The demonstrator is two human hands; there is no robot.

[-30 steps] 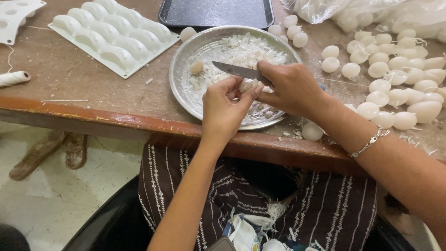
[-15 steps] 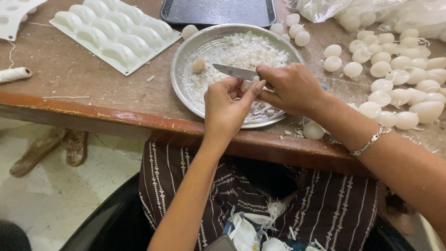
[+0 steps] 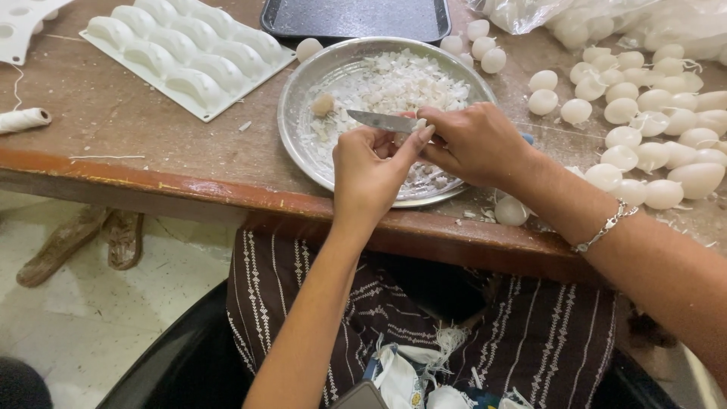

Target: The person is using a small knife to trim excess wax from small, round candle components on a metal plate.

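The right hand (image 3: 477, 144) is closed around the handle of a knife (image 3: 382, 121), and the blade points to the left over the metal bowl (image 3: 303, 83). The left hand (image 3: 371, 170) is just beside it, with the fingers curled around something small and pale at the blade; this piece is mostly hidden, so I cannot tell exactly what it is. Both hands are above the near part of the bowl, which is full of white shavings (image 3: 394, 87). One small ball (image 3: 323, 104) lies in the bowl at the left. Many white egg shapes (image 3: 644, 129) lie on the table (image 3: 113, 144) at the right. A white mould (image 3: 189, 57) is at the left, and a dark tray (image 3: 356, 17) is behind the bowl.
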